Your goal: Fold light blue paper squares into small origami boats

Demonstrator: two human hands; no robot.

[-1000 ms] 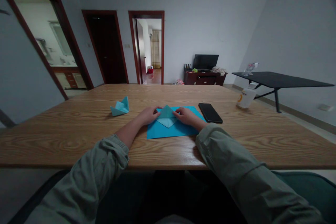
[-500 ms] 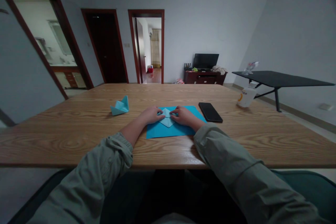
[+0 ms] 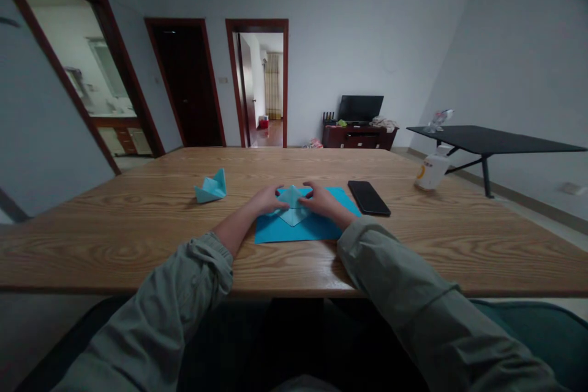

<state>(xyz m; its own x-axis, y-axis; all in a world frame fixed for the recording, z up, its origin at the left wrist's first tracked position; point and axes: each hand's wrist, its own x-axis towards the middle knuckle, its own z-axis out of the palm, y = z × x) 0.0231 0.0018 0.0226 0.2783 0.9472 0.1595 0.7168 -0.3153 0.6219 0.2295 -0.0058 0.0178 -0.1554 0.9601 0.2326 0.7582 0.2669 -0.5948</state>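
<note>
A half-folded piece of light blue paper (image 3: 293, 208) lies on a bright blue sheet (image 3: 298, 229) on the wooden table (image 3: 138, 226). My left hand (image 3: 263, 201) pinches its left side and my right hand (image 3: 321, 201) pinches its right side, fingers bent onto the paper, with a folded flap raised between them. A finished light blue paper boat (image 3: 211, 188) sits on the table to the left of my left hand.
A black phone (image 3: 369, 197) lies just right of the blue sheet. A white bottle (image 3: 430, 170) stands near the table's far right edge. Beyond are a black side table (image 3: 491, 139), a TV stand (image 3: 358, 133) and open doorways (image 3: 260, 86).
The paper's flap was pressed flat half a second ago and is lifted again now, with both hands' fingers moved toward its top. The boat and phone have stayed put.
</note>
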